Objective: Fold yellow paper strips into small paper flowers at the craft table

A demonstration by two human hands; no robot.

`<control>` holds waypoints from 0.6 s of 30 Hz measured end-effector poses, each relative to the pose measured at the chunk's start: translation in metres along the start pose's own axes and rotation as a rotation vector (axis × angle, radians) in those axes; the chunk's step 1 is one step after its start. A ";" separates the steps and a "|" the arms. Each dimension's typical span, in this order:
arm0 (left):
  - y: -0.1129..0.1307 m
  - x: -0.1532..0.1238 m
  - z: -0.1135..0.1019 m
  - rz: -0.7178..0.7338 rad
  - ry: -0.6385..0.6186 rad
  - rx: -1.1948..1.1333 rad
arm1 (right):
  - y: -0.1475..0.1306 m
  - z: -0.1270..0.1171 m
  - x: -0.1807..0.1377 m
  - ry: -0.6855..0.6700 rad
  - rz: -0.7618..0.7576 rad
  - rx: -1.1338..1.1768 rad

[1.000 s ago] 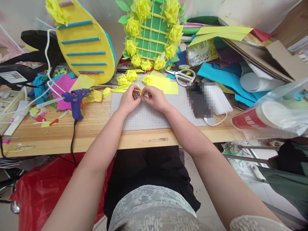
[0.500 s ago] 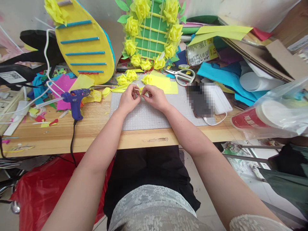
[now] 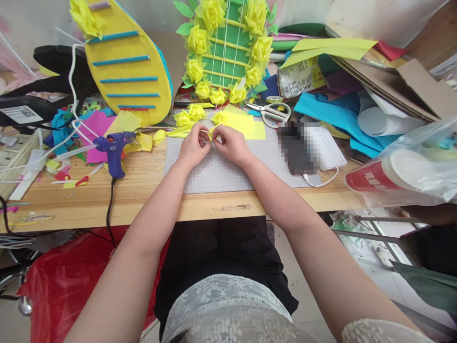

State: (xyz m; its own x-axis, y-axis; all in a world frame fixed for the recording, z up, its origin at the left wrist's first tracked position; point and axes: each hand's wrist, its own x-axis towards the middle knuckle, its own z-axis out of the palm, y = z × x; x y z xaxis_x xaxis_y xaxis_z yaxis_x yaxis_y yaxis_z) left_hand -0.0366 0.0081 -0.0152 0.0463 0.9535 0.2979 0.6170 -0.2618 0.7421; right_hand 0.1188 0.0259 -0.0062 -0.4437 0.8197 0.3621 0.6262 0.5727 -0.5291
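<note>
Both hands meet over the grey cutting mat [image 3: 221, 176], fingers pinched. Between the fingertips of my left hand [image 3: 193, 146] and my right hand [image 3: 231, 144] runs a thin pale stick [image 3: 204, 131]. Whether a bit of yellow paper is also in the fingers is hidden. Just beyond the hands lie yellow crepe paper sheets [image 3: 248, 125] and a few yellow paper roses [image 3: 195, 112]. Scissors [image 3: 273, 113] rest behind the mat, to the right of the paper.
A blue glue gun [image 3: 114, 150] stands on the left. Behind are a yellow panel with blue bars [image 3: 130, 71] and a green panel ringed with yellow roses [image 3: 230, 52]. A phone [image 3: 299, 150], power bank [image 3: 324, 147] and bagged red cup [image 3: 378, 174] are on the right.
My fingers have shifted slightly around the stick, and the stick shows a little more clearly above them. The whole view has moved slightly; the other things stay put.
</note>
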 end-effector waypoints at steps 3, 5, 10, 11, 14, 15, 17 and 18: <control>0.001 0.001 0.001 -0.021 0.032 0.031 | 0.001 -0.001 0.001 -0.003 -0.005 -0.043; 0.002 0.001 0.001 -0.043 0.057 0.067 | 0.003 -0.001 0.002 -0.004 -0.010 -0.069; 0.003 0.002 0.002 -0.057 0.108 0.140 | 0.008 0.000 0.002 -0.001 -0.028 -0.088; 0.003 0.002 0.002 -0.055 0.113 0.144 | 0.008 0.000 0.003 0.000 -0.027 -0.087; 0.003 0.001 0.002 -0.028 0.109 0.145 | 0.008 0.000 0.002 0.001 -0.020 -0.076; 0.002 0.001 0.002 -0.012 0.110 0.141 | 0.008 -0.001 0.002 -0.001 -0.020 -0.071; 0.000 0.001 0.003 0.022 0.125 0.116 | 0.007 -0.002 0.002 -0.002 -0.022 -0.058; -0.002 0.001 0.004 0.041 0.138 0.092 | 0.007 -0.002 0.002 -0.002 -0.023 -0.051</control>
State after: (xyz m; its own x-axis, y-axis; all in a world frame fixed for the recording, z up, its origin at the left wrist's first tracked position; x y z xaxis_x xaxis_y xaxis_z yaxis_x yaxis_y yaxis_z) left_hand -0.0342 0.0102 -0.0186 -0.0311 0.9110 0.4113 0.6864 -0.2796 0.6713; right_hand 0.1238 0.0311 -0.0076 -0.4602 0.8061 0.3721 0.6477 0.5914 -0.4803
